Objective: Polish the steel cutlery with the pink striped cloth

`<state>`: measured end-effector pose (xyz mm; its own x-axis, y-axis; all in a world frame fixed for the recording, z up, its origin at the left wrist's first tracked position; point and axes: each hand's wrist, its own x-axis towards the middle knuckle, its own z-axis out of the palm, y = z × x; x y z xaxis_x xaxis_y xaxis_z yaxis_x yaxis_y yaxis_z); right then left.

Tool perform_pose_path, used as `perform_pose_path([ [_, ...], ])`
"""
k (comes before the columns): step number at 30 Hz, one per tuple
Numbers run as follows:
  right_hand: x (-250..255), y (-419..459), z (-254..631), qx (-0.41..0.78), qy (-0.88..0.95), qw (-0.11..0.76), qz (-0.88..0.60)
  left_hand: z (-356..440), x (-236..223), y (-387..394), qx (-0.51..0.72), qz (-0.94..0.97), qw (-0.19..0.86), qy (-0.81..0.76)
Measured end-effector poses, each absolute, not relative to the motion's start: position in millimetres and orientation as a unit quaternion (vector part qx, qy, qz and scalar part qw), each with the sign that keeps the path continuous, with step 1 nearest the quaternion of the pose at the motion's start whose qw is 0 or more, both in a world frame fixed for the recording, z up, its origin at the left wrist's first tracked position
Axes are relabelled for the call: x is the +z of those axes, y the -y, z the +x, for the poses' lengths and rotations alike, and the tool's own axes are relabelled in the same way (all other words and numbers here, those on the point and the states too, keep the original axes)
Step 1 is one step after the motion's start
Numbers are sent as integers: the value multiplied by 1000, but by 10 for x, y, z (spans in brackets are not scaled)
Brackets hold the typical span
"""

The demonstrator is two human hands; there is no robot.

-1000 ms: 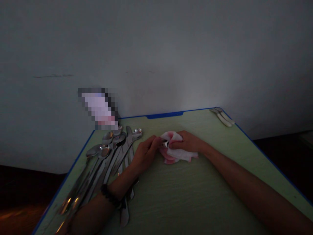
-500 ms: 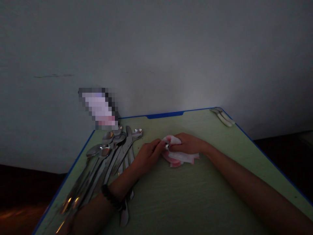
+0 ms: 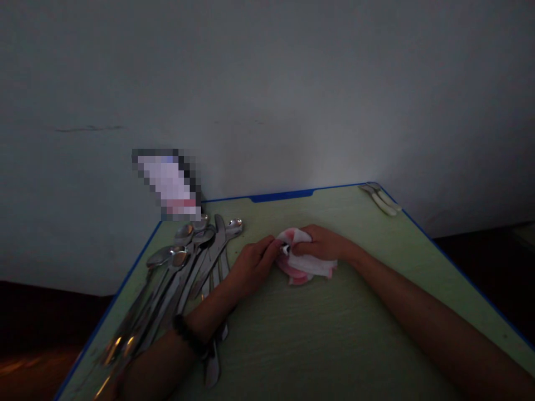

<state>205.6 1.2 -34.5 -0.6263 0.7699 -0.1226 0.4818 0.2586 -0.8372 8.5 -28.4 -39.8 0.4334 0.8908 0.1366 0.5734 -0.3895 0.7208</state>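
Dim light on my feed, head view only. Left hand (image 3: 254, 264) has its fingers closed on a shiny metal piece (image 3: 285, 249); only a glint of it shows, so I can't tell what kind of utensil it is. Right hand (image 3: 324, 244) grips a pink-and-white cloth (image 3: 311, 266) bunched around that piece, thumb on top. Both hands meet over the middle of the green surface (image 3: 313, 334).

Risks, as I judge them. Main one: a slip. Smooth metal in slack cloth could twist or slide if the left pinch eased while the right pulled. If the hidden part has an edge or points, thin folds might not protect the right fingers; I can't check that from here. The loose tail of the cloth could catch under the right palm and drag.

Second: the left forearm lies across the heap of cutlery (image 3: 179, 258). A backward sweep of that arm, or its black bracelet (image 3: 188, 337) snagging a handle, might shift the stack, the knife (image 3: 212, 370) nearest the viewer included.

Two white-handled utensils (image 3: 382, 200) sit at the far right corner, well apart from the hands; only a knock to the surface should threaten them.
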Motion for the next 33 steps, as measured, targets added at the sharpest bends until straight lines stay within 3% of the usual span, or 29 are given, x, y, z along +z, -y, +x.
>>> perform_pose_path([
  [21,-402,-27,2039,471,768,174,-397,77,-394,278,254,800,298,-454],
  [33,-528,-74,2068,515,709,280,-393,76,-406,293,244,809,297,-444],
])
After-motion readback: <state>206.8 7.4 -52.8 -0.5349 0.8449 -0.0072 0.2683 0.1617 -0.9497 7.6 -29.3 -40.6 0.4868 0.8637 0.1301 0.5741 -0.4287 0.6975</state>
